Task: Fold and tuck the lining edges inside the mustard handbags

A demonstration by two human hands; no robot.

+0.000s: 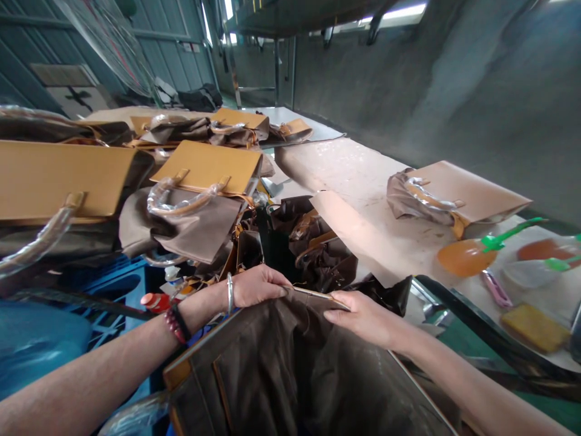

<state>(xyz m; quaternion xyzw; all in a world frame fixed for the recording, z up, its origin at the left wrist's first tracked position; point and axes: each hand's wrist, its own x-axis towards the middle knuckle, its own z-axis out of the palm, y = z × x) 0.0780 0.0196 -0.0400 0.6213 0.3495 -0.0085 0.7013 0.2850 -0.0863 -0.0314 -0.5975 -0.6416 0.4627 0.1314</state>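
The dark brown handbag point(327, 381) is directly below the person's two hands, close to the body, and its lower part goes out of my sight. What matters most here is its thin, light-coloured top edge point(318, 295), which lies exactly in the fingers and has no gap to them. The left hand point(261, 286) pinches this edge near one end of the visible strip, between thumb and bent fingers. The right hand point(358, 315) pinches the other end, with the thumb and the index finger closed on it. So neither hand is nearer than the other; both touch it, and only a short piece of the edge is free between them.

The long axis of this edge runs from left to right, almost straight, with the right end a little closer to the person. The fabric falls from it in soft folds, towards the person. At the left of the bag, under the left forearm, there is a tan corner point(178, 374), and it stands well apart from the fingertips of both hands.

Beyond the hands, a tan handbag point(213, 162) with film-wrapped handles lies ahead to the left. On the worktable point(331, 162) to the right, I see a pale tan handbag point(476, 194) and, nearer, an orange bottle point(460, 259) beside a yellow sponge point(535, 327).
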